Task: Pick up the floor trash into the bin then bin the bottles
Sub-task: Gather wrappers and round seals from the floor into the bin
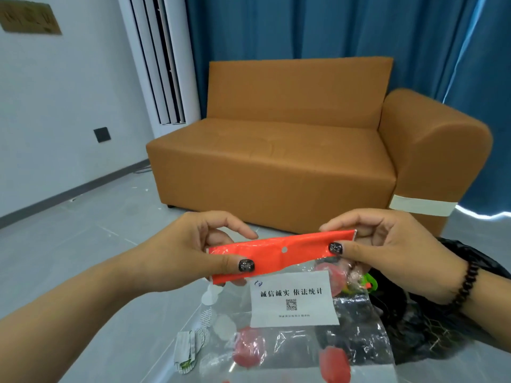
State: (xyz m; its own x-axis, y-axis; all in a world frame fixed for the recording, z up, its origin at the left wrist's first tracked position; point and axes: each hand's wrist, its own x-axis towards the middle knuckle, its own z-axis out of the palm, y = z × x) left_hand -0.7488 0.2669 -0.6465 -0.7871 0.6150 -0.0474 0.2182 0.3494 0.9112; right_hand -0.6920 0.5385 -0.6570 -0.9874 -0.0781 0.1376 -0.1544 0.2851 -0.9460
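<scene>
A clear plastic bag (293, 344) with an orange-red header strip (279, 252) and a white printed label hangs in front of me. My left hand (210, 250) pinches the strip's left end and my right hand (387, 244) pinches its right end, holding it level. Through the plastic I see red round pieces and white wrappers (190, 352) lying on the floor. A black mesh bin lined with a black bag (431, 327) stands at the lower right, partly behind the clear bag. No bottles are in view.
An orange-brown sofa (290, 150) stands just ahead on the grey tiled floor, with blue curtains (304, 26) behind it. A white standing air conditioner (163, 62) is at the back left by the wall.
</scene>
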